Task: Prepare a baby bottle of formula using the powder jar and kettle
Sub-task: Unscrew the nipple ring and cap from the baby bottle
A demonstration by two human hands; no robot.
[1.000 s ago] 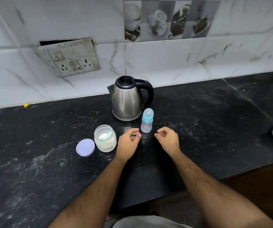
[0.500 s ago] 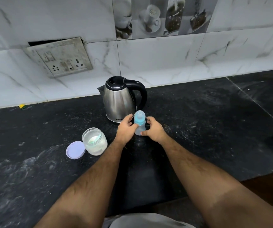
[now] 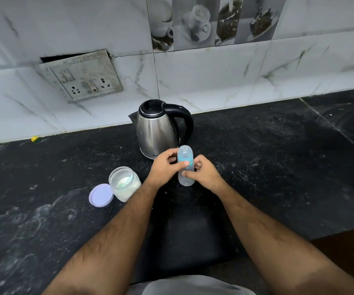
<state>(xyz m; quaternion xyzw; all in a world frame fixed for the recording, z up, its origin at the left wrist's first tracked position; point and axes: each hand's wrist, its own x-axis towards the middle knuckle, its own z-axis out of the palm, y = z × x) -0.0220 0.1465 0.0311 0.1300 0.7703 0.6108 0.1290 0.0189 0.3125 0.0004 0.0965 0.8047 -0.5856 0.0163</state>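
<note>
- Head view: you face a dark stone table (image 3: 278, 167) backed by a pale marble-tiled wall with a socket plate (image 3: 82, 78).
- Your left hand (image 3: 164, 169) pinches the cap end of the baby bottle (image 3: 185, 167); your right hand (image 3: 203, 174) curls round its lower body. Both grips are clamped on it.
- The bottle sits mid-table, just in front of the kettle (image 3: 158, 128).
- The powder jar (image 3: 125, 183) stands open, left of your hands, its lilac lid (image 3: 100, 195) lying beside it.
- Progress looks early: the bottle appears capped and empty, so uncapping, scooping, pouring and closing remain.
- The front table edge lies well behind your hands; there is open room to the right.
</note>
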